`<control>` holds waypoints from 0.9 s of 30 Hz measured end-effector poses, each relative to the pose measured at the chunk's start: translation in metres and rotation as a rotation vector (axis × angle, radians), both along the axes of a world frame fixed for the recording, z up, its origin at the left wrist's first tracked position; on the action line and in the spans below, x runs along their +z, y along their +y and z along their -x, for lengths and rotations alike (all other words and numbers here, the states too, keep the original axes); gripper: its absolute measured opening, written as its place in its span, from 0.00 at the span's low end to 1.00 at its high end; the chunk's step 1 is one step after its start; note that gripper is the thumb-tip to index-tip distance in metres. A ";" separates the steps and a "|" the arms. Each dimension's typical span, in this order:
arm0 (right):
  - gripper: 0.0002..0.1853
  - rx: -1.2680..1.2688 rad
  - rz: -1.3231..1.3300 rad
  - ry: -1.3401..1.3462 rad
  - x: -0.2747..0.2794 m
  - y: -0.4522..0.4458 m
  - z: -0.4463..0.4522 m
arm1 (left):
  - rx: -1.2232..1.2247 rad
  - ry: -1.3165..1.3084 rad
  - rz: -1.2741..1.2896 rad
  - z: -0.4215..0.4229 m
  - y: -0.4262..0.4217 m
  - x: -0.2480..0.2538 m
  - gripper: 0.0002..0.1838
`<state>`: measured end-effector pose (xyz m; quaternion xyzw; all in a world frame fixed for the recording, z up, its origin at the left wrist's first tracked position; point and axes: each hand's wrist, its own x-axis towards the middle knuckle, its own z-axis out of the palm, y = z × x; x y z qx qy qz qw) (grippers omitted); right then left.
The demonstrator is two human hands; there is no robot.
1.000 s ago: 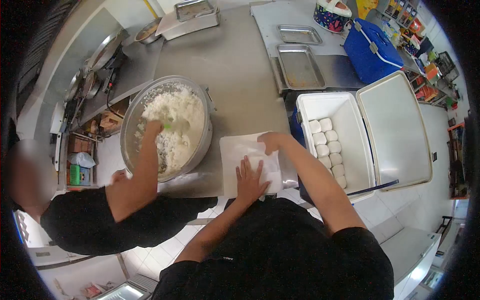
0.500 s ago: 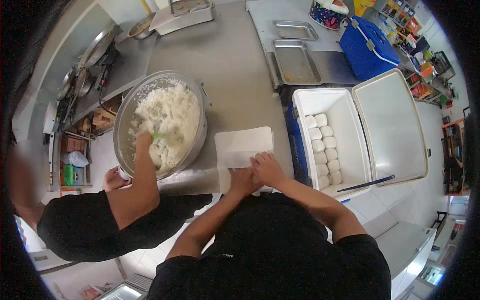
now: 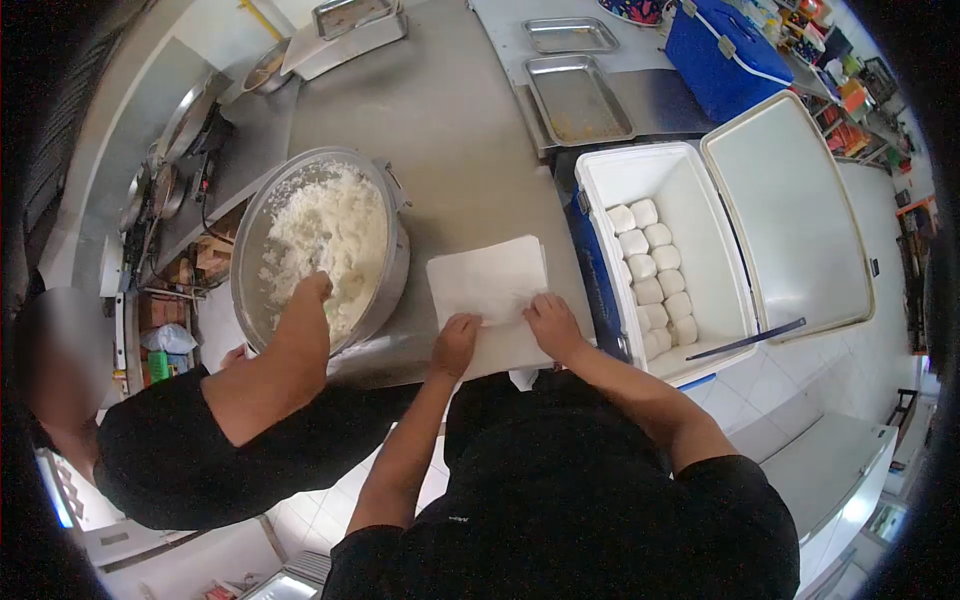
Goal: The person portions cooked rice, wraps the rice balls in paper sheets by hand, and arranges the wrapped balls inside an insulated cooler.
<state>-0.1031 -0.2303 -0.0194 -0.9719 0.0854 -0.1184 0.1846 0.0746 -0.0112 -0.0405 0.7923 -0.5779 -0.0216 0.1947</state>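
Observation:
A stack of white paper sheets [image 3: 485, 272] lies on the steel table in front of me. Its near part is between my hands, where a top sheet [image 3: 501, 350] hangs toward me over the table edge. My left hand [image 3: 457, 345] is closed at the left side of this sheet. On its right side, the fingers of my right hand [image 3: 553, 324] pinch the paper. Exactly how the fingertips meet the sheet is partly hidden.
At left, another person's hand [image 3: 312, 292] works in a large pot [image 3: 398, 255] of white rice. An open cooler [image 3: 735, 300] at right holds several wrapped white bundles [image 3: 660, 257]. Metal trays [image 3: 578, 100] and a blue cooler [image 3: 728, 75] stand beyond.
My hands have moved apart from being close together at the paper's near edge, now at either side of the sheet. The other person's hand has shifted within the rice.

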 end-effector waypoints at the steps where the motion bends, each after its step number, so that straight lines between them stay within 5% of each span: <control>1: 0.12 0.009 0.003 0.018 0.000 -0.006 -0.007 | 0.003 0.089 -0.056 -0.006 -0.005 0.000 0.22; 4: 0.12 -0.071 -0.146 0.208 0.009 -0.013 -0.034 | 0.290 0.310 -0.298 -0.011 -0.039 0.041 0.18; 8: 0.10 -0.250 -0.281 0.354 0.039 -0.024 -0.068 | 0.253 0.095 -0.032 -0.024 -0.066 0.045 0.13; 10: 0.09 -0.186 -0.211 0.295 0.013 -0.022 -0.065 | 0.200 0.035 -0.216 -0.034 -0.069 0.036 0.13; 13: 0.08 -0.208 -0.250 0.171 -0.001 -0.009 -0.053 | 0.313 0.053 -0.103 -0.005 -0.057 0.022 0.10; 17: 0.12 -0.347 -0.486 -0.061 -0.012 0.011 -0.052 | 0.612 0.406 0.141 0.020 -0.070 0.047 0.06; 20: 0.16 -0.690 -1.071 -0.082 -0.003 0.010 -0.067 | 0.680 0.668 0.232 0.034 -0.081 0.066 0.09; 22: 0.20 -0.616 -0.878 -0.134 0.022 0.001 -0.071 | 0.645 0.719 0.209 0.038 -0.093 0.068 0.15; 25: 0.21 -0.504 -0.818 -0.196 0.064 -0.012 -0.071 | 0.755 1.593 0.731 0.046 -0.113 0.074 0.22; 27: 0.21 -0.436 -0.850 -0.207 0.086 -0.012 -0.065 | 0.870 1.648 0.710 0.054 -0.127 0.118 0.30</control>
